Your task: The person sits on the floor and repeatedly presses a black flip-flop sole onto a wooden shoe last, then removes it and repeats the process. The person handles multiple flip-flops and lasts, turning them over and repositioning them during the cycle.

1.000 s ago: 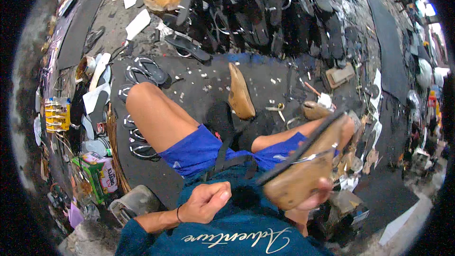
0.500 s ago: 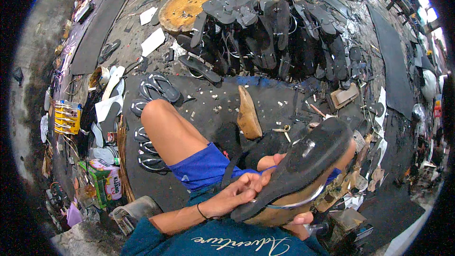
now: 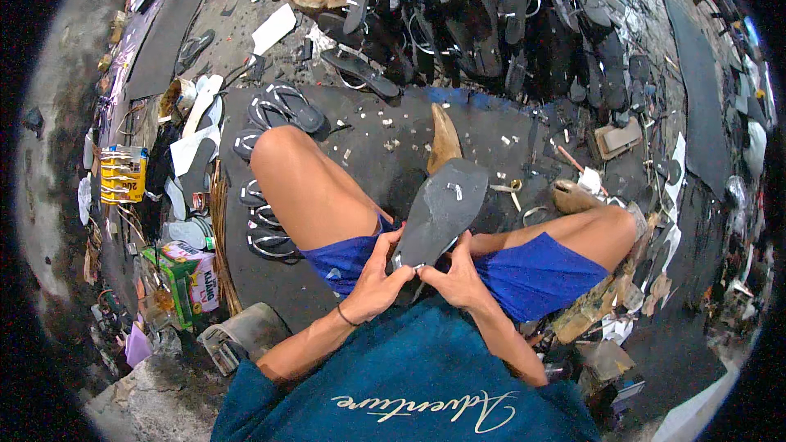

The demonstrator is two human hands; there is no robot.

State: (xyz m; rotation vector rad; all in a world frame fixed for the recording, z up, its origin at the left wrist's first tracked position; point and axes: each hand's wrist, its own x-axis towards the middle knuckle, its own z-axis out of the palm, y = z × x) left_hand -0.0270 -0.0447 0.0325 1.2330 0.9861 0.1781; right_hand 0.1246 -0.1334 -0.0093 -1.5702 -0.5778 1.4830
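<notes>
Both sets of fingers (image 3: 407, 272) pinch the near end of a dark sandal sole (image 3: 440, 210), which a moment ago lay on its side across the lap and now stands flat side up between the knees. The left hand (image 3: 378, 278) and right hand (image 3: 457, 277) meet beneath it; finished black sandals (image 3: 483, 8) are piled beyond on the floor.

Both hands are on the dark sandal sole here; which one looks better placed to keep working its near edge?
Probably the right hand: its fingertips pinch the near end of the dark sole, while the left hand mainly braces its left edge. Close call.
</notes>
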